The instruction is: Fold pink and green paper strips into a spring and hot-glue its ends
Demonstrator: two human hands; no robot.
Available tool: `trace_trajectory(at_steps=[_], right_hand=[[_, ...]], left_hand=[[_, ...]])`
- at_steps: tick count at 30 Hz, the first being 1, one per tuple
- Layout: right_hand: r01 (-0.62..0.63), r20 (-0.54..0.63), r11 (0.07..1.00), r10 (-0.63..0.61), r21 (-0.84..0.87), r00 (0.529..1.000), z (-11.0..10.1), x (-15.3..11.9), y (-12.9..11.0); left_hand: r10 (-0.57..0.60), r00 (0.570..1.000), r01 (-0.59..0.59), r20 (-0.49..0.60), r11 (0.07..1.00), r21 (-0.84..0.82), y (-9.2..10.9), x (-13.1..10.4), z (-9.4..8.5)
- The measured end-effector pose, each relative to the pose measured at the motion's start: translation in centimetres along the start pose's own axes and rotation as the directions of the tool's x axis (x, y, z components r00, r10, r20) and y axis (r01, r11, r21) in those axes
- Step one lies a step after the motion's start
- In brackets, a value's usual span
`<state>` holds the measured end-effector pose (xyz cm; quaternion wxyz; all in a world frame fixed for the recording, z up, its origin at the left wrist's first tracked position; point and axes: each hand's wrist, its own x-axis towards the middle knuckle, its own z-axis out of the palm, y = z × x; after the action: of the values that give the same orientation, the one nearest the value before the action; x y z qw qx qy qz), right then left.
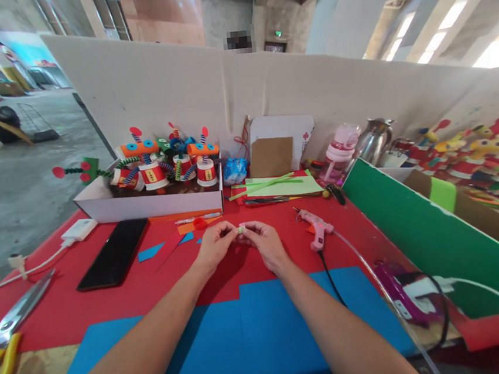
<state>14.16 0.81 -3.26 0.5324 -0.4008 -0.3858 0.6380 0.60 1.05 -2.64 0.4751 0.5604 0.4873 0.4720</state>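
Observation:
Both hands meet over the red table covering, with a small pale green piece [240, 230] pinched between their fingertips. My left hand [215, 244] is closed on its left side, thumb and fingers together. On the other side, my right hand [264, 243] is closed on the same piece, which is mostly hidden by the fingers. Blue paper scraps [151, 252] and a red paper strip [167, 252] lie left of my left hand. A pink glue gun [317, 227] rests to the right of my right hand.
A white box [154, 205] of paper-cup figures stands at the back left. Nearby lie a black phone [112, 254] and large scissors [19, 315]. A green-sided box [431, 240] and purple power strip [401, 296] are on the right. Light green paper [276, 186] lies behind the hands.

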Motion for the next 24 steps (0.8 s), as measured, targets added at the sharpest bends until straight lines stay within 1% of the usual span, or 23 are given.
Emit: trace_trajectory(at_steps=[5,9,15,18,20,24], right_hand=[[-0.004,0.008,1.000,0.004,-0.028,1.000,-0.11,0.04,0.06],[0.016,-0.004,0.999,-0.016,-0.030,1.000,-0.09,0.12,0.19],[0.032,-0.027,0.999,-0.033,-0.040,0.999,0.02,0.10,0.16],[0.037,0.006,0.997,-0.037,-0.071,0.999,0.03,0.05,0.11],[0.036,0.025,0.996,-0.034,-0.081,0.999,0.05,0.05,0.11],[0.020,0.028,0.997,-0.018,-0.069,0.999,0.08,0.05,0.12]], left_hand=[[0.003,1.000,-0.003,-0.009,1.000,0.011,-0.18,0.02,-0.02],[-0.008,1.000,0.008,-0.003,1.000,0.011,-0.03,-0.03,-0.04],[0.002,0.999,-0.006,-0.050,0.997,-0.076,0.30,-0.11,0.18],[-0.008,1.000,0.004,-0.027,0.992,-0.127,0.19,-0.07,0.26],[-0.014,1.000,0.012,-0.021,0.993,-0.115,0.09,-0.04,0.21],[-0.007,1.000,0.006,-0.029,1.000,-0.020,0.03,-0.02,0.06]])
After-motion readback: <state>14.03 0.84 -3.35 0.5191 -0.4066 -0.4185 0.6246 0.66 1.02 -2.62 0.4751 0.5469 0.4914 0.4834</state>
